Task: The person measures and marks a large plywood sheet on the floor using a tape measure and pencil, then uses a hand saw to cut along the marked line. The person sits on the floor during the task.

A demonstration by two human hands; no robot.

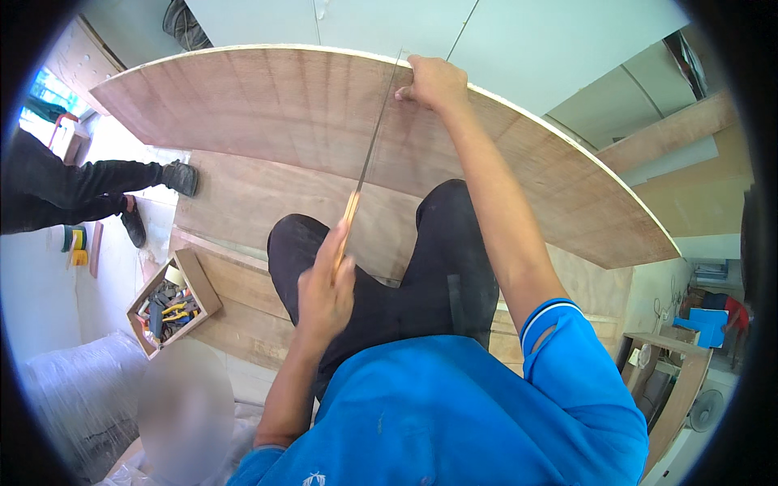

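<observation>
The left hand (327, 296) is closed around the light wooden handle of a long, thin hand saw with a dark grey metal blade (369, 155). The saw points away from the body, probably so that the arm can move along the blade's line. Its far end is at the pale upper edge of a wide brown plywood board (259, 105); whether the teeth already sit in a cut, I cannot tell. The right hand (438, 83) is bent over this same edge, partly closed, with the thumb on the near face and the fingers going over the edge. It has hold of the board just beside the blade, it seems in order to keep the wood from shaking. The board is in front of the two knees in black trousers (381, 312), above a flat brown wooden sheet (243, 194), perhaps to be within easy reach of both hands.

Now the count: one saw, one board, and one open wooden box (209, 283) at the left, which keeps several tools together, too crowded to count; yellow handles show among them. Farther left stands one other person, with two dark shoes (180, 178). At the far right there is one grey round fan (705, 411).
</observation>
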